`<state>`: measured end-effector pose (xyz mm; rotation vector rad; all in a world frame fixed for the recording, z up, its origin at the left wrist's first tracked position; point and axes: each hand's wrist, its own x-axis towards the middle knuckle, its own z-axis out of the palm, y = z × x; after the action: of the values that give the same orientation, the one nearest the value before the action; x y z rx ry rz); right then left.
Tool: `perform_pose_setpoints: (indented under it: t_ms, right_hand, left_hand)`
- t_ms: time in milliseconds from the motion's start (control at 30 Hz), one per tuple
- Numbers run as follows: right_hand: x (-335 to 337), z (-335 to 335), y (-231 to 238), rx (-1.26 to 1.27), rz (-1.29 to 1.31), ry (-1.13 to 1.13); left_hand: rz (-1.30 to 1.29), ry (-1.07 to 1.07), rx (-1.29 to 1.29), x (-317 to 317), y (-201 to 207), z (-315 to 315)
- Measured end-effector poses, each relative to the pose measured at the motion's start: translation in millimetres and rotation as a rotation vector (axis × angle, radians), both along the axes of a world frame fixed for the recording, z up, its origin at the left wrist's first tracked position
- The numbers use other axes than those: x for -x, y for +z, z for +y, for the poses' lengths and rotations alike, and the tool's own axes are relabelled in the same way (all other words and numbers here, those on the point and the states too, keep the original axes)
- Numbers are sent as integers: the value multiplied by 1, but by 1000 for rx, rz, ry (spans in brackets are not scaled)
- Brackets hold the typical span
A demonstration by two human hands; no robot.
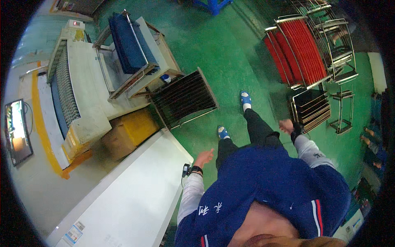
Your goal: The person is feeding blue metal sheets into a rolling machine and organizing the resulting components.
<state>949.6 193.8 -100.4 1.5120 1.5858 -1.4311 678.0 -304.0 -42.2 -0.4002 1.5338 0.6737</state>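
Observation:
My left hand hangs near the corner of a long white panel-sided unit, with nothing in it and its fingers loosely apart. A black wrist strap with a small device is round that wrist. My right hand is out to the other side, holding nothing visible, its fingers loosely bent. It is nearest to a metal rack of dark upright sheets, and I see a gap between them. A black band circles the right wrist. My feet in blue-and-white footwear stand apart on the green floor.
Ahead on the left, a rack of dark blue sheets stands on a pale machine with a roller bed. A slatted black rack juts into the floor. Red sheets in a rack and metal frames stand right. A monitor is far left.

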Motion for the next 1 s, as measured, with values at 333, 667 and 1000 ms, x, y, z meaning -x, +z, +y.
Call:
perform_pose_setpoints:
  t_ms: [333,667,1000]
  right_hand:
    - [195,166,19,171,294,-141]
    - [535,177,78,150,451,378]
    - [863,76,180,-147,879,1108]
  left_hand:
    - [105,360,-5,27,35,112]
    - [506,835,-54,214,-5,189]
    - [807,1137,-157,469,88,209]
